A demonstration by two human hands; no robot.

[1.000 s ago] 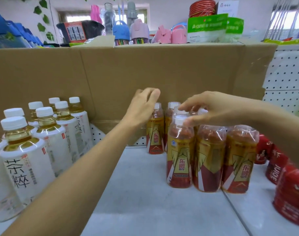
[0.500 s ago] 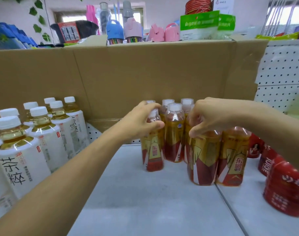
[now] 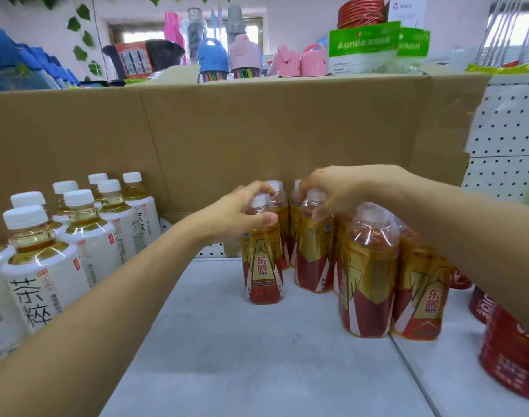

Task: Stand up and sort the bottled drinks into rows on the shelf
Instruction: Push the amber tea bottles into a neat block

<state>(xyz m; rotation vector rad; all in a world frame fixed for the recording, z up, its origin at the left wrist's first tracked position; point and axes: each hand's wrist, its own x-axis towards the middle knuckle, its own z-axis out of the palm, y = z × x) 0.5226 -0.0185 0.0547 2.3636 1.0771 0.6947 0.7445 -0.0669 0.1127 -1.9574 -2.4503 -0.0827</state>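
Several red-and-gold energy drink bottles stand upright on the grey shelf (image 3: 257,356). My left hand (image 3: 236,215) grips the neck of the leftmost one (image 3: 261,266), which stands a little apart from the group. My right hand (image 3: 341,191) is closed over the cap and neck of a bottle further back (image 3: 313,257). Two more bottles (image 3: 367,281) stand nearer, at the front right, one partly hidden by my right forearm. White-labelled tea bottles (image 3: 43,266) with white caps stand in rows at the left.
A tall cardboard wall (image 3: 257,130) backs the shelf. Red cans (image 3: 510,356) stand at the right edge beyond a shelf seam. White pegboard (image 3: 507,139) is at the right rear. Assorted goods sit on top of the cardboard.
My left hand came down onto a red-and-gold bottle and drew it forward and left, apart from the group. My right hand moved back from a front bottle to one further back.
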